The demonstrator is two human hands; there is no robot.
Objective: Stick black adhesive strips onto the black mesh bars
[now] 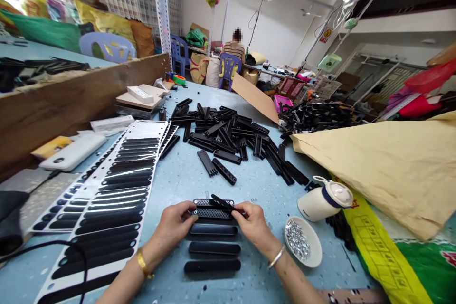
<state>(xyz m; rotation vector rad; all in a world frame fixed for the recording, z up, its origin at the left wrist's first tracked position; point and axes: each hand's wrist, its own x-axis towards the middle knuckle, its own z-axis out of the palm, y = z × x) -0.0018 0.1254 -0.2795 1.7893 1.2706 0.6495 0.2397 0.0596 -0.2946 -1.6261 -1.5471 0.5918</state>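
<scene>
Your left hand (174, 223) pinches the perforated black pieces (213, 213) at one end, probably for steadiness, beyond three smooth strips (214, 249); your right hand (254, 225) pinches a tilted strip (221, 201) over them. The bowl (315, 251) (handily) sits rightward.

Left hand (177, 221) touches the black parts (213, 212); right hand (252, 222) pinches a strip (221, 202). Screws (298, 239) fill a bowl (315, 252).
</scene>
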